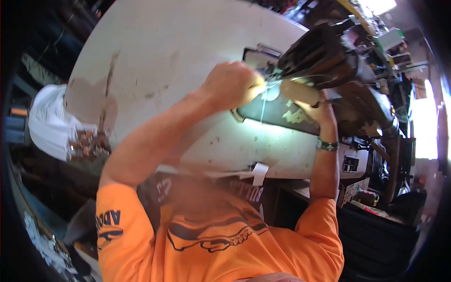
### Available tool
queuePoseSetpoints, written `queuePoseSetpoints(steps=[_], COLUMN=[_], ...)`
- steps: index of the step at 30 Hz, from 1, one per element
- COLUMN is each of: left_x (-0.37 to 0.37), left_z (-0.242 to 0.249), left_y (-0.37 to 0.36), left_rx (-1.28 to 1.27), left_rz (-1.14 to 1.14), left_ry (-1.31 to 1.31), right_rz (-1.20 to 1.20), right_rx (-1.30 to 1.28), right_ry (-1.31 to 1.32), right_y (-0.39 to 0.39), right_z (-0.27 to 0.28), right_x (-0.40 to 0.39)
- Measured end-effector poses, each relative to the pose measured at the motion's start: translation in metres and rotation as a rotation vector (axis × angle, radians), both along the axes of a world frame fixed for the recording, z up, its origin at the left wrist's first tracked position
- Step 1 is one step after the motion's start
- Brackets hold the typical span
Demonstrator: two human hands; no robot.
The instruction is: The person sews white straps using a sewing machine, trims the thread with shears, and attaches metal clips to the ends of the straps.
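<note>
In front of the sewing machine, at its needle area, a white thread hangs down in the strong light. The left hand is just to the left of the machine's needle area; its fingers are curled close together, with their tips beside the thread, but because of the blur I cannot tell whether they pinch it. The right hand, below a bracelet on the wrist, is close under the machine head, on the nearer side; how far its fingers are open, and whether they hold something, I cannot tell.

The thread should be very light, soft and limp, so it can slip easily from a loose grip and probably snaps under a hard pull. I judge it is best taken between two fingertips, near its free end.

Around the machine spreads a pale surface. Well to the left of the machine lies a white stack; nearer to the person's body, a white tag is at the surface edge.
</note>
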State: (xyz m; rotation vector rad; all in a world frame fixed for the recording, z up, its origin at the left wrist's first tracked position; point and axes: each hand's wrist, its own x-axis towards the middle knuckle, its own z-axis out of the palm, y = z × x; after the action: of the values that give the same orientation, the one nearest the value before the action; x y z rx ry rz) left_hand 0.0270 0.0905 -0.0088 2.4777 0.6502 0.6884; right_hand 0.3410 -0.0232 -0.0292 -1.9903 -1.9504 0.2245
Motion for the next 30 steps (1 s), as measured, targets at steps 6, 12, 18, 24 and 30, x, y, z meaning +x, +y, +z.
queuePoseSetpoints(steps=[6, 12, 18, 24, 30], left_x=[0.003, -0.005, -0.039, -0.016, 0.012], left_z=[0.005, 0.0, 0.019, 0.006, -0.01], left_y=[0.005, 0.016, 0.052, 0.021, 0.014], left_rx=[0.044, 0.046, -0.055, -0.041, 0.134], left_rz=[0.007, 0.115, 0.0, -0.242, -0.017], left_ry=[0.075, 0.046, -0.269, -0.137, -0.055], right_rz=[0.11, 0.092, 0.117, 0.066, 0.062], right_rx=[0.07, 0.099, 0.04, 0.009, 0.015], right_ry=[0.219, 0.253, 0.352, 0.384, 0.326], right_y=[0.009, 0.013, 0.014, 0.017, 0.014], right_z=[0.0, -0.002, 0.017, 0.012, 0.015], right_x=[-0.008, -0.015, -0.045, -0.043, -0.042])
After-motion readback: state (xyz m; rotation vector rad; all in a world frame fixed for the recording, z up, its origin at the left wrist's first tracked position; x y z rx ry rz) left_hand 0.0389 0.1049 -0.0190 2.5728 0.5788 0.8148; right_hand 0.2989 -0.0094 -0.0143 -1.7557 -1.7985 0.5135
